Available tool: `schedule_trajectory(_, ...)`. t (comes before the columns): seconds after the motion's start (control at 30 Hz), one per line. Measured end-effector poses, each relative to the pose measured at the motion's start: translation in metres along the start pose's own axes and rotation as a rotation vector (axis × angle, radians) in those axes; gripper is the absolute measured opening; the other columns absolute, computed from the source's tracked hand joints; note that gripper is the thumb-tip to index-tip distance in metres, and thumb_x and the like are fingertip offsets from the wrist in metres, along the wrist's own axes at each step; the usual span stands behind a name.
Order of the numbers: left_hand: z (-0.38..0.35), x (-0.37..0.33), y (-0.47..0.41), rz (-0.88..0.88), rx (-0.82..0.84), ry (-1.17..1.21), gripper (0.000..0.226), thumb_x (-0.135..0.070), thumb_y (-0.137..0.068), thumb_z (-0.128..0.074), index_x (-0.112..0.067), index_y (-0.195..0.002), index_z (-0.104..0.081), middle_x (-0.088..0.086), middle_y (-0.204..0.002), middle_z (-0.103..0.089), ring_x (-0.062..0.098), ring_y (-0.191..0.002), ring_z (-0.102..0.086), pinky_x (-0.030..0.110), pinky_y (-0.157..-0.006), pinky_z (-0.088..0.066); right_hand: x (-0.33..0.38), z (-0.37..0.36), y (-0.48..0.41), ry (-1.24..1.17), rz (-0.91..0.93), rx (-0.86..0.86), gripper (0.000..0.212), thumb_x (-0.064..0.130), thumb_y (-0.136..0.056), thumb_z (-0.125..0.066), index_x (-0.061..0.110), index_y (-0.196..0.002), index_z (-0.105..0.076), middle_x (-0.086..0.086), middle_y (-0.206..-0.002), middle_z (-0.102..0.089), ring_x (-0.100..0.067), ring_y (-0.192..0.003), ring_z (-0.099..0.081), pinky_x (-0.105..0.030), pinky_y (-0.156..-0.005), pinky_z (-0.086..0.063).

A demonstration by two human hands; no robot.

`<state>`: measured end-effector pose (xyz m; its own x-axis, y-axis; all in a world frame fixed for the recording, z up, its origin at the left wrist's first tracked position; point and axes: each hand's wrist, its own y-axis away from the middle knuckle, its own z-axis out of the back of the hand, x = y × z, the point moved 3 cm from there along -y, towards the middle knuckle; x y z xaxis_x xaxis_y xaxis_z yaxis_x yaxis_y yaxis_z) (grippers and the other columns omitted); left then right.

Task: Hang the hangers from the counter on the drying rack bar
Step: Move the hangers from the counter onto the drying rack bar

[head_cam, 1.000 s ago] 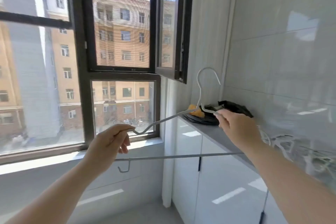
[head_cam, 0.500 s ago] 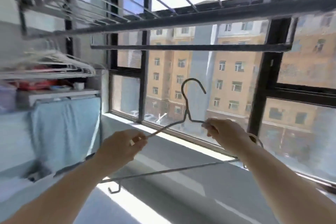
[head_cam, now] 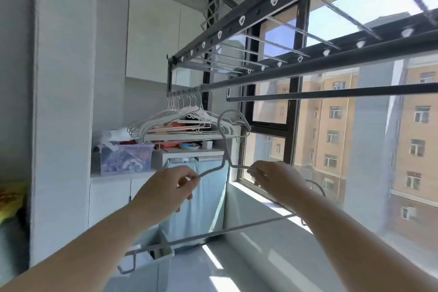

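I hold a grey wire hanger (head_cam: 226, 149) upright in front of me, its hook pointing up. My left hand (head_cam: 166, 188) pinches its left shoulder and my right hand (head_cam: 276, 181) pinches its right shoulder. The hanger's bottom bar runs below both wrists. Above, the dark drying rack bar (head_cam: 308, 67) slants from the upper right down to the left. Several white hangers (head_cam: 182, 117) hang bunched at the bar's left end. The hook of my hanger is below the bar and just right of that bunch.
A second dark bar (head_cam: 331, 94) runs lower, closer to the window (head_cam: 355, 149). A shelf (head_cam: 189, 153) with a clear storage box (head_cam: 126, 157) stands behind, above a light blue cloth (head_cam: 201, 197). A white sill (head_cam: 260, 232) runs under the window.
My view has swung left from the counter to the rack's left end. Both hands have carried the hanger along and raised it toward the bunch of hung hangers.
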<state>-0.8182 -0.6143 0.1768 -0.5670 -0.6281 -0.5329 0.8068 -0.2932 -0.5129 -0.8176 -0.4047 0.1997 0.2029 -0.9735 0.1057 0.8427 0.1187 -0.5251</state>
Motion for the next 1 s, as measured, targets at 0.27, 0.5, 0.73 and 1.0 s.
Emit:
schedule_trajectory(0.27, 0.027, 0.054, -0.099, -0.027, -0.183, -0.010, 0.018, -0.015, -0.091, -0.050, -0.028, -0.079, -0.051, -0.007, -0.059, -0.055, -0.001, -0.034, -0.045, 0.013, -0.038, -0.036, 0.003, -0.016, -0.105, 0.030, 0.007, -0.045, 0.025, 0.027, -0.096, -0.044, 0.021, -0.115, -0.060, 0.000, -0.112, -0.066, -0.020, -0.101, -0.059, -0.027, -0.079, -0.045)
schedule_trajectory(0.5, 0.052, 0.112, -0.159, -0.009, -0.369, 0.023, 0.016, -0.014, -0.091, -0.049, -0.007, -0.099, -0.062, -0.003, -0.059, -0.056, 0.018, -0.046, -0.047, 0.033, -0.051, -0.046, 0.031, -0.013, -0.175, 0.351, 0.204, -0.285, 0.030, 0.024, -0.093, -0.050, 0.016, -0.122, -0.056, 0.000, -0.126, -0.056, -0.016, -0.124, -0.043, -0.030, -0.107, -0.029)
schedule_trajectory(0.73, 0.061, 0.141, -0.234, -0.121, -0.316, -0.026, 0.021, -0.018, -0.093, -0.045, -0.008, -0.104, -0.061, 0.001, -0.069, -0.060, 0.014, -0.046, -0.048, 0.033, -0.054, -0.048, 0.055, 0.020, -0.244, 0.878, -0.035, -0.455, 0.038, 0.013, -0.093, -0.043, 0.011, -0.130, -0.044, -0.014, -0.145, -0.034, -0.030, -0.137, -0.025, -0.046, -0.113, -0.013)
schedule_trajectory(1.0, 0.041, 0.170, -0.295, -0.190, -0.190, 0.175, 0.020, -0.016, -0.093, -0.046, -0.008, -0.105, -0.060, -0.004, -0.063, -0.058, 0.009, -0.041, -0.050, 0.013, -0.035, -0.038, 0.062, 0.014, -0.269, 1.057, -0.331, -0.326, 0.042, 0.013, -0.091, -0.044, 0.010, -0.131, -0.034, -0.009, -0.130, -0.048, -0.029, -0.121, -0.044, -0.043, -0.102, -0.030)
